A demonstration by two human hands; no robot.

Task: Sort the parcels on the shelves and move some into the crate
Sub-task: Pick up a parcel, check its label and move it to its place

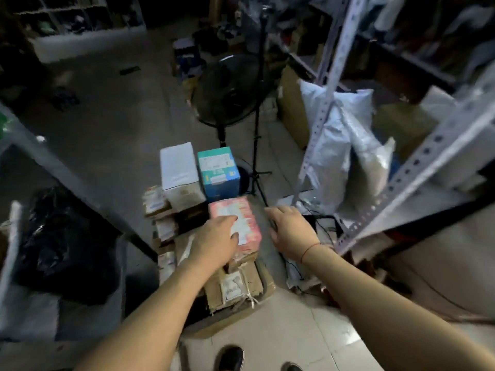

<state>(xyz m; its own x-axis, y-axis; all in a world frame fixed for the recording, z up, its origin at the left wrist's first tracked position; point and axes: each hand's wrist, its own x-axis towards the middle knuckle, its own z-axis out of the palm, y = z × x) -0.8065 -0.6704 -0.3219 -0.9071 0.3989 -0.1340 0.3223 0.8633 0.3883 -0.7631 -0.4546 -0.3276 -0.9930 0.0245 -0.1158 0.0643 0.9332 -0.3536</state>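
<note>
A pink box (241, 212) with a white label lies on top of a pile of brown cardboard parcels (235, 285) on the floor. My left hand (214, 236) rests flat on the pink box's near left part, fingers stretched over the label. My right hand (289, 228) hovers just right of the box, fingers relaxed and holding nothing. Behind the pink box stand a white box (179, 172) and a teal box (218, 170). Small labelled parcels (160, 218) are stacked along the pile's left side.
A black floor fan (227, 92) and a tripod (258, 145) stand behind the boxes. Metal shelf uprights (417, 162) rise at right, with grey mailer bags (345, 137) leaning there. A black plastic bag (67, 242) fills a container at left under a grey shelf rail. Cables lie on the floor at right.
</note>
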